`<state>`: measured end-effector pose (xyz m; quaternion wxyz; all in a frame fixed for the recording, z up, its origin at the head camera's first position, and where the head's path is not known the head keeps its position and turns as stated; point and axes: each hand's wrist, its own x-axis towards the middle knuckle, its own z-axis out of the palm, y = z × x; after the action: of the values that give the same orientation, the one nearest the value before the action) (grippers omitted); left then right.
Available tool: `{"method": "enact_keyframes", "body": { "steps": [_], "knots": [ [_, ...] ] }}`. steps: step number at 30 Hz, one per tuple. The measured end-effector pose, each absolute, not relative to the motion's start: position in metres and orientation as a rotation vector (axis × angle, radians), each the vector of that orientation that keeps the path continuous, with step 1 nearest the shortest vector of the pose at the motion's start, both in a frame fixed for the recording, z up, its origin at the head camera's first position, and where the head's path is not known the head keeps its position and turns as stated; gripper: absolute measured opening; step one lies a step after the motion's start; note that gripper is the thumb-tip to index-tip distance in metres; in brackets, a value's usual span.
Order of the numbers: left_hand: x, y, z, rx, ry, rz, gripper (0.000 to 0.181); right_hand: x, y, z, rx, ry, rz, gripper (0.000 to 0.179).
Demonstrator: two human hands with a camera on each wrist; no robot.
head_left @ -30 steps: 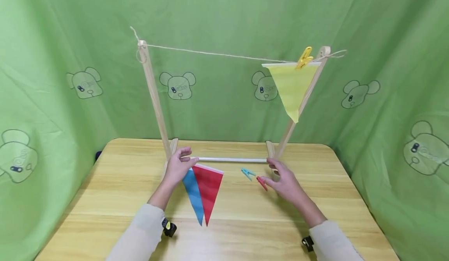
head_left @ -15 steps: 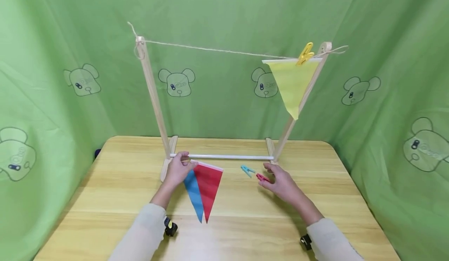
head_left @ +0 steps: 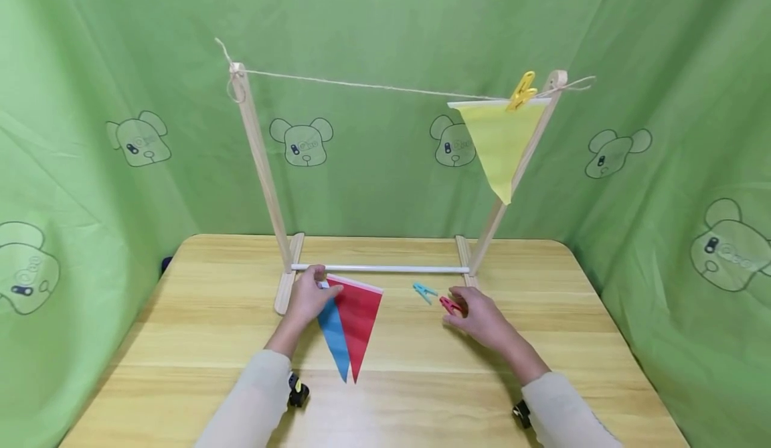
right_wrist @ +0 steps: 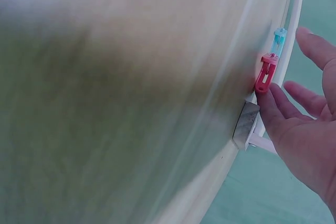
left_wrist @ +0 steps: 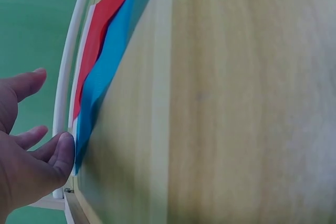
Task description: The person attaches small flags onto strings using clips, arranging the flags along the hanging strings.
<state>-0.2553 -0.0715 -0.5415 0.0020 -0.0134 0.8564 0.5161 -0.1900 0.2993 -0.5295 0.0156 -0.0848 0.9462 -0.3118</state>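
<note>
My left hand (head_left: 308, 295) is at the top left corner of two overlapping pennants, a red one (head_left: 360, 317) over a blue one (head_left: 332, 337). In the left wrist view its lower fingertips touch the blue pennant's edge, and the thumb stands apart. Beside a red clothespin (head_left: 450, 305) on the table is my right hand (head_left: 480, 314), thumb and fingers spread. One fingertip meets the clothespin's end in the right wrist view. A light blue clothespin (head_left: 424, 292) lies just left of the red one. Upper right, a yellow pennant (head_left: 502, 140) hangs from the string (head_left: 373, 87) by a yellow clothespin (head_left: 521, 91).
A wooden stand carries the string between its left post (head_left: 260, 160) and right post (head_left: 530, 157). A white rod (head_left: 385, 268) joins the posts near the table (head_left: 385, 401). Green cloth (head_left: 385, 26) surrounds the table at the back and sides.
The right hand has drawn slightly towards me, and the red clothespin has turned a little on the table. The left hand has shifted slightly, its thumb now over the red pennant's corner.
</note>
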Motion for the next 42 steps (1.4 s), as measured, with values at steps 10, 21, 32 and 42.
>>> {"method": "enact_keyframes", "body": {
  "steps": [10,21,32,42],
  "knots": [
    [-0.258,-0.069,-0.549,-0.038,2.747,1.574,0.061,-0.194,0.298,-0.535,-0.257,2.971,-0.944,0.061],
    [-0.258,-0.064,-0.551,-0.016,2.878,1.513,0.054,-0.195,0.296,-0.538,-0.235,3.005,-0.890,0.053],
    [-0.258,-0.059,-0.558,-0.052,2.958,1.383,0.054,-0.193,0.291,-0.535,-0.213,3.032,-0.729,0.042],
    [-0.260,-0.057,-0.558,-0.111,2.961,1.334,0.055,-0.195,0.291,-0.535,-0.236,3.038,-0.713,0.041]
  ]
}}
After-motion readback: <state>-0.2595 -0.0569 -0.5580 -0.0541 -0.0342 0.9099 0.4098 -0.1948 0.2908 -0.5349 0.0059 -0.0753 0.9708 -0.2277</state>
